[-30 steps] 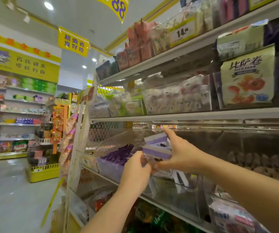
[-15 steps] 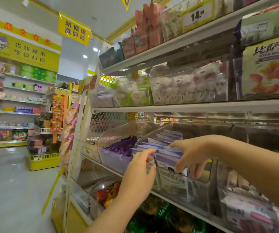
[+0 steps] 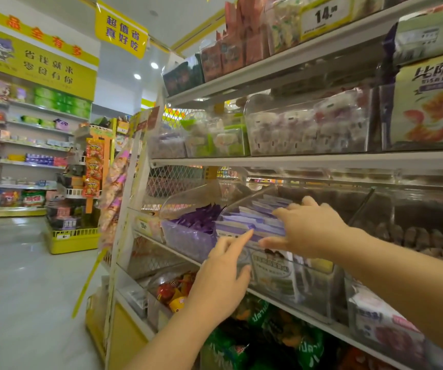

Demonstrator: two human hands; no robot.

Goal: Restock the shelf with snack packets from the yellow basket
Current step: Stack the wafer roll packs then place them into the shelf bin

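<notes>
A row of purple-and-white snack packets (image 3: 252, 218) stands in a clear plastic bin (image 3: 311, 283) on the middle shelf (image 3: 308, 320). My right hand (image 3: 308, 228) lies over the packets with straight fingers, pressing on their tops. My left hand (image 3: 221, 279) is just below and left of the bin's front, index finger stretched out with its tip at the front packet. Neither hand holds a packet. The yellow basket is out of view.
A second clear bin (image 3: 185, 236) of dark purple packets sits left of the first. Shelves above (image 3: 308, 158) and below carry more bins and bags. A yellow floor display (image 3: 71, 237) stands in the aisle at left; tiled floor (image 3: 15, 289) lies open beside the shelf.
The packets that both hands held a second ago now stand in the bin. My right hand has let go and flattened over them; my left hand has opened and dropped a little.
</notes>
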